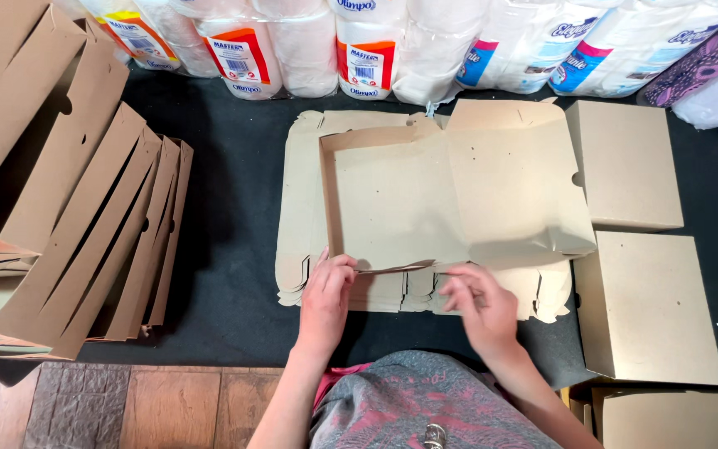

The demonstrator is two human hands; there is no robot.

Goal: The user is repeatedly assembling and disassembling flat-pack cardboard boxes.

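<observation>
Left hand (326, 291) pinches the near edge of a half-folded brown cardboard box blank (450, 195), fingers curled shut on the flap, while the right hand (479, 303) hovers loosely open at the same edge, fingertips touching it. That blank is plain matte kraft, one side wall already raised along its left, creased panels spread flat, lying atop a stack of flat blanks (301, 208). All rests on the dark desk (226, 249), between folded boxes (76, 224) at left and closed boxes (646, 308) at right, wrapped paper rolls (367, 46) behind.
</observation>
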